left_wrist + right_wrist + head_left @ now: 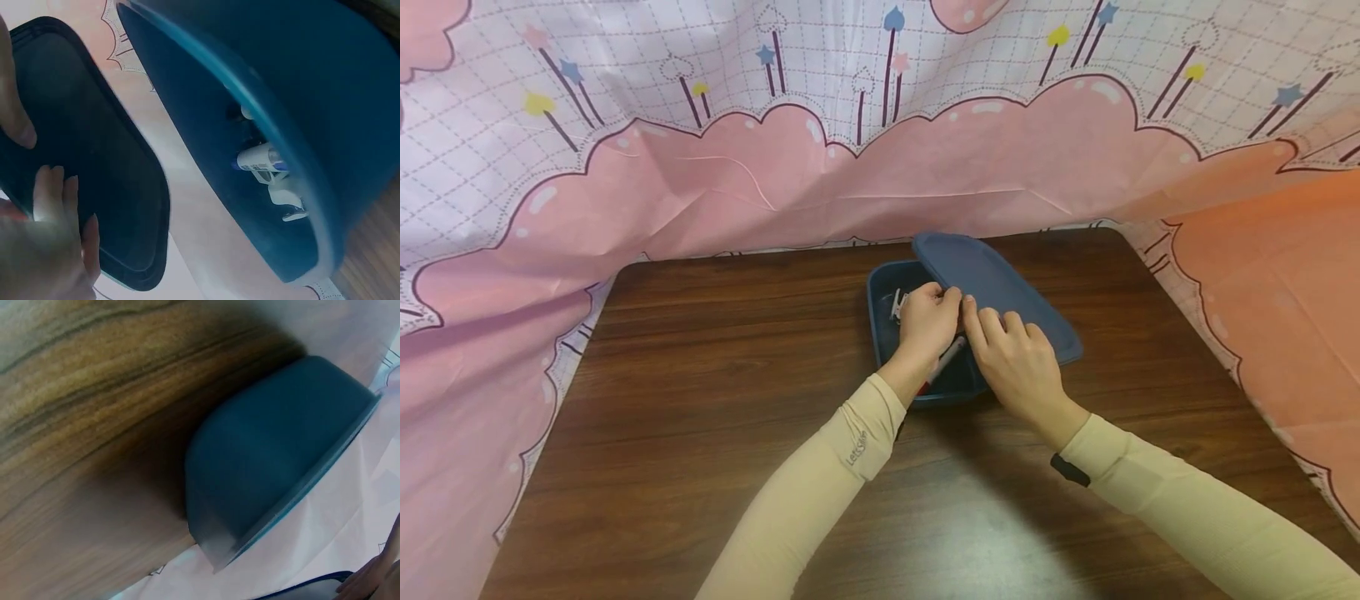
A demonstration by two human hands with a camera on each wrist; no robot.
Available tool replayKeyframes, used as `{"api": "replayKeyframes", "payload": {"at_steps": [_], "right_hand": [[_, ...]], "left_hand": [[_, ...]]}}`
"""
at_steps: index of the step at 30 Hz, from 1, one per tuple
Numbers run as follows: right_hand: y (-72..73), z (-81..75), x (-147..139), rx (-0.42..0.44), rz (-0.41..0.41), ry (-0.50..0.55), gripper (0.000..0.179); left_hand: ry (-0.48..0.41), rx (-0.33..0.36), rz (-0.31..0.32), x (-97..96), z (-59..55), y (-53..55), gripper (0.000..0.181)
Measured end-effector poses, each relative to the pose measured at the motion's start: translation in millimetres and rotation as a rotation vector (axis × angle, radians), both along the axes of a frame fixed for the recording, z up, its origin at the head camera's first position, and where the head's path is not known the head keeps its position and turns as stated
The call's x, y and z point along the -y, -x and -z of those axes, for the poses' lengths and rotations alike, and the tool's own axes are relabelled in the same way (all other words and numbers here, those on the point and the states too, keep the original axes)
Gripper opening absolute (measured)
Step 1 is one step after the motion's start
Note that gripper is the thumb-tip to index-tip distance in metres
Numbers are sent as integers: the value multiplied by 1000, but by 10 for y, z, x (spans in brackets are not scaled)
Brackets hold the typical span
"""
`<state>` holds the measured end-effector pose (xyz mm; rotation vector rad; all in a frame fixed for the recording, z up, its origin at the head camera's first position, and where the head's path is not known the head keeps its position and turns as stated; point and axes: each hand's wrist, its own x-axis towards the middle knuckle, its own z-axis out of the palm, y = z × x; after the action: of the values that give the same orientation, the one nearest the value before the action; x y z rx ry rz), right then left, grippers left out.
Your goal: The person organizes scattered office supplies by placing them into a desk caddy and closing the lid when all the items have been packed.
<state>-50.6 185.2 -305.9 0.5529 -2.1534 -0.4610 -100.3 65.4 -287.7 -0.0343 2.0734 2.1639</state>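
Over a dark blue box (876, 321) on the table, my left hand (928, 321) and right hand (1015, 358) meet at the left edge of its blue lid (1000, 283). Fingers of both hands grip that edge. The lid is tilted and off the box, covering part of its right side from above. Inside lies a pen-like stick (951, 358) with a red end, partly behind my left hand. In the left wrist view a white tube (256, 157) with blue ends and small white pieces (286, 192) lie in the box; their kind is unclear.
The box stands on a brown wooden table (737, 350), towards its back edge. A pink and white patterned cloth (850, 200) hangs behind the table and along its sides. A black band (1070, 470) sits at the right wrist.
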Motion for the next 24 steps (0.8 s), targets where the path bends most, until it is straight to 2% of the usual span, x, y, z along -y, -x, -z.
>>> {"api": "replayKeyframes", "payload": {"at_steps": [3, 6, 8, 11, 13, 15, 18, 21, 24], "right_hand": [[-6, 15, 28, -19, -24, 12, 37], [-17, 11, 47, 6, -46, 23, 37], [-19, -9, 44, 41, -73, 38, 44], [7, -61, 2, 110, -137, 135, 65], [66, -104, -62, 161, -154, 256, 73], [151, -145, -158, 227, -128, 396, 72], [293, -174, -326, 386, -9, 584, 65], [390, -142, -467, 605, 121, 701, 61], [436, -70, -534, 777, 166, 770, 57]], "left_hand": [[19, -11, 5, 24, 14, 15, 31], [40, -36, 22, 77, 26, 38, 34], [85, -50, 26, 131, 31, 54, 34], [139, -41, 21, 244, 42, 80, 23], [160, -27, 9, 332, 48, 99, 32], [159, -9, -4, 419, 60, 114, 43], [141, 12, -17, 541, 86, 136, 44], [110, 30, -13, 639, 119, 146, 44], [95, 36, -11, 713, 145, 146, 45]]}}
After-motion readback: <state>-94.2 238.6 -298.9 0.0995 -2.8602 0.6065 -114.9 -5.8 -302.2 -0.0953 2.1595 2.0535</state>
